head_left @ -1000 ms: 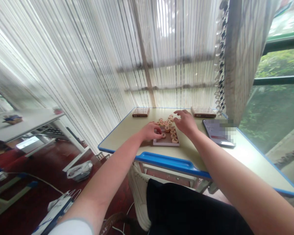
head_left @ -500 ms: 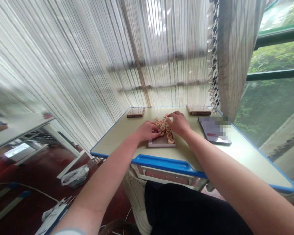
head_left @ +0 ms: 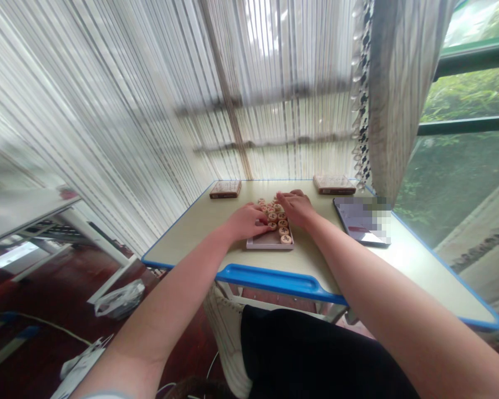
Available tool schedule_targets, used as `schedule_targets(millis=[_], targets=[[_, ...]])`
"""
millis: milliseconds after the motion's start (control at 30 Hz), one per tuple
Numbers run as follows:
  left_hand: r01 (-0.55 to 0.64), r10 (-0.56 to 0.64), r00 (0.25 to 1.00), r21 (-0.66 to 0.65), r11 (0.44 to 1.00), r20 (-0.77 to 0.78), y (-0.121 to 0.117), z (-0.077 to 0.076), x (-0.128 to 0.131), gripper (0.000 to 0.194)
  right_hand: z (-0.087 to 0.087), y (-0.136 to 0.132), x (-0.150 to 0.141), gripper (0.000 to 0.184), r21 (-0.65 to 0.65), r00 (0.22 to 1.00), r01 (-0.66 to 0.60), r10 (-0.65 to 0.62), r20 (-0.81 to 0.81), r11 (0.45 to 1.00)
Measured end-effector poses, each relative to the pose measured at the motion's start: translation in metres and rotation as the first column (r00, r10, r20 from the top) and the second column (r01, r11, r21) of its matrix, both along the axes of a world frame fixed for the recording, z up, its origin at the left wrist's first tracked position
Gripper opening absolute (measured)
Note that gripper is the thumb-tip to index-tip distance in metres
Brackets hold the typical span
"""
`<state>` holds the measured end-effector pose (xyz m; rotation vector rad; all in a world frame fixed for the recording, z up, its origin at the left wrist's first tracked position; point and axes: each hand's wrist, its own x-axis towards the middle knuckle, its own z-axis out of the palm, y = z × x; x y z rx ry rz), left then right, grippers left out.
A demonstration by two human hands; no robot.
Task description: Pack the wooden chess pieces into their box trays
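A shallow white box (head_left: 270, 247) lies on the table with several round wooden Chinese chess pieces (head_left: 286, 239) in it. Some of these stand in a column along its right side, their characters facing up. My left hand (head_left: 247, 220) reaches over the box's left side, thumb and fingers closed around a Chinese chess piece (head_left: 271, 226). Over the far right of the box is my right hand (head_left: 296, 207), its fingers stretched out above the far pieces and partly hiding them. I see nothing held in it.
Two flat brown boxes (head_left: 225, 189) (head_left: 335, 184) lie at the table's back corners. A dark tablet-like device (head_left: 360, 220) rests on the right. The table (head_left: 183, 238) has a blue rim, with a blue pen groove (head_left: 270, 280) in front. Behind hangs a string curtain (head_left: 291, 111).
My right hand's fingers have gone from curled at a far piece to stretched out over the pieces. My left hand stays at its piece. The whole view has shifted slightly.
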<state>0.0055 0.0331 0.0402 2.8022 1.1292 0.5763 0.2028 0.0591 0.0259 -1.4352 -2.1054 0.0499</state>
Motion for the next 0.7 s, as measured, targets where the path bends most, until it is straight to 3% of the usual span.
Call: schedule_targets(millis=[200,300,433,700], targets=[[-0.003,0.004,1.0,0.02,1.0,-0.028,-0.004,0.0,0.002,0.03,0.009,-0.005,0.004,0.062,0.0,0.987,0.037,-0.036,0.158,0.999],[-0.017,0.019,0.999,0.051,0.999,-0.03,-0.005,-0.002,0.002,0.031,0.009,-0.004,0.008,0.05,0.018,0.977,0.098,-0.099,0.188,0.995],[-0.018,0.019,1.0,0.061,0.998,-0.009,-0.005,-0.004,0.001,0.024,0.006,-0.001,0.013,0.028,-0.061,0.985,0.103,-0.094,0.143,0.993],[0.001,-0.001,1.0,0.017,1.0,0.008,-0.004,-0.004,0.005,0.02,0.003,0.0,0.014,0.03,-0.075,0.984,0.131,-0.121,0.129,0.989]])
